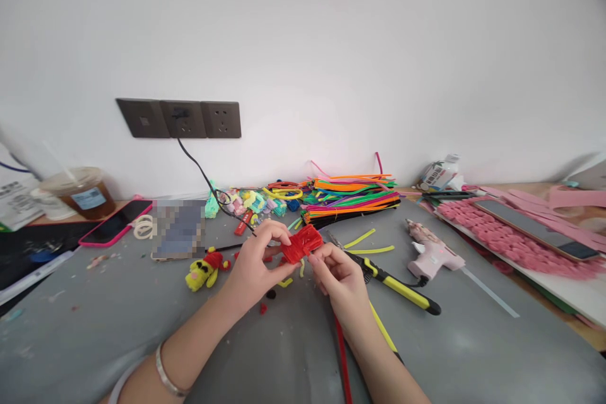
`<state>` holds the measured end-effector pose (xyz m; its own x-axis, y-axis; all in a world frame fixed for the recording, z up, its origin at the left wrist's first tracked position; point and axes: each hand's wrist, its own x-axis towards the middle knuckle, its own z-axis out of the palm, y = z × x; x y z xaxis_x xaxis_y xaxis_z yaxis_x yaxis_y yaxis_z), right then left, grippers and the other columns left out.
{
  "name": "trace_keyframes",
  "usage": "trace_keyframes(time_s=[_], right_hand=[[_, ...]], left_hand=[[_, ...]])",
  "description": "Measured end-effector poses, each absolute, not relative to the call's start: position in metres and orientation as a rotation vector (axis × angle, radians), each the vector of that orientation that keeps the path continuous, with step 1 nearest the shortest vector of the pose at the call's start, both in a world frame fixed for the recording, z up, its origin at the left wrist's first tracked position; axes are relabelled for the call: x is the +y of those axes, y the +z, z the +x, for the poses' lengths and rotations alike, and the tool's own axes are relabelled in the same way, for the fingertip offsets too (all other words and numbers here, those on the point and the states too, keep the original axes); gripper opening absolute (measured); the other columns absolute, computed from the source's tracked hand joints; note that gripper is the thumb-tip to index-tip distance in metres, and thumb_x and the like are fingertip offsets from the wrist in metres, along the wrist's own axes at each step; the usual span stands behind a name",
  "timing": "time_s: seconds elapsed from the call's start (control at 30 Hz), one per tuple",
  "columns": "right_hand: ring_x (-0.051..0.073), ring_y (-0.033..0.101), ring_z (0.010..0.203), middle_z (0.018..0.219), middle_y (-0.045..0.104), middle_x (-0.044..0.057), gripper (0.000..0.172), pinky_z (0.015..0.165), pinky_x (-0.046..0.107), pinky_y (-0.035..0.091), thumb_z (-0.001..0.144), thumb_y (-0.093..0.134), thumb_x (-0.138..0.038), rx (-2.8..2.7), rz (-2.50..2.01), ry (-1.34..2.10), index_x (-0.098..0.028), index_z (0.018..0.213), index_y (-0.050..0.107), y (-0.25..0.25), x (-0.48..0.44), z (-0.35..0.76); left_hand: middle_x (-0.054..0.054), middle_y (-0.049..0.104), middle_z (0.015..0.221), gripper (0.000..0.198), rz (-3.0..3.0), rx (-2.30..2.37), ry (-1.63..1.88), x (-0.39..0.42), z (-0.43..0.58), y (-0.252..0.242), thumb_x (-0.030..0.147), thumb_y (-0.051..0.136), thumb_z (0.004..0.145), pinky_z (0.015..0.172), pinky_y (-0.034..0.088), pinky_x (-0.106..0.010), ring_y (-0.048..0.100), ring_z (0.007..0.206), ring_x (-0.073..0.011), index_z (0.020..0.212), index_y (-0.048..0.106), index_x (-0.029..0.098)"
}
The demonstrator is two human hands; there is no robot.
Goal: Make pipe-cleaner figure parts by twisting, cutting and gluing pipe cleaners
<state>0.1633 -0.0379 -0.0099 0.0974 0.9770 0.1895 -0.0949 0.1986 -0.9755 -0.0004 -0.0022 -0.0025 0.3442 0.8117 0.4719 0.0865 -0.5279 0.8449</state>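
A small red pipe-cleaner piece [303,243], fuzzy and flat, is held up over the grey mat. My left hand [259,259] grips it by its left side between thumb and fingers. At its lower right edge, my right hand [337,270] pinches it with closed fingertips. Below my right wrist runs a long red strip [341,353]; whether it joins the piece is hidden. Just left of my left hand lies a yellow pipe-cleaner figure [199,274] with a red hat. Yellow-and-black pliers [402,290] rest right of my right hand, near loose yellow pipe cleaners [372,249].
Bundled coloured pipe cleaners [353,199] lie at the back. To the right are a pink glue gun [433,255] and a phone [534,227] on pink knitted-looking material. A drink cup [88,192] and a pink-cased phone [116,222] stand left. A black cord [196,167] hangs from the socket.
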Motion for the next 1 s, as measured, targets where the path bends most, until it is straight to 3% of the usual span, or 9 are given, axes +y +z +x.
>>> trace_keyframes(time_s=[1.0], right_hand=[[0.008,0.025,0.048,0.055,0.036,-0.007,0.045,0.046,0.022,0.022,0.078,0.069,-0.054,-1.153,-1.027,1.078,-0.021,0.062,0.044,-0.0132,-0.0374,0.1634]], left_hand=[[-0.006,0.051,0.104,0.020,1.874,0.769,1.208,-0.0021,0.0002,-0.0041,0.013,0.068,0.080,0.074,0.059,-0.030,0.058,0.096,-0.0182,0.088,0.051,0.021]])
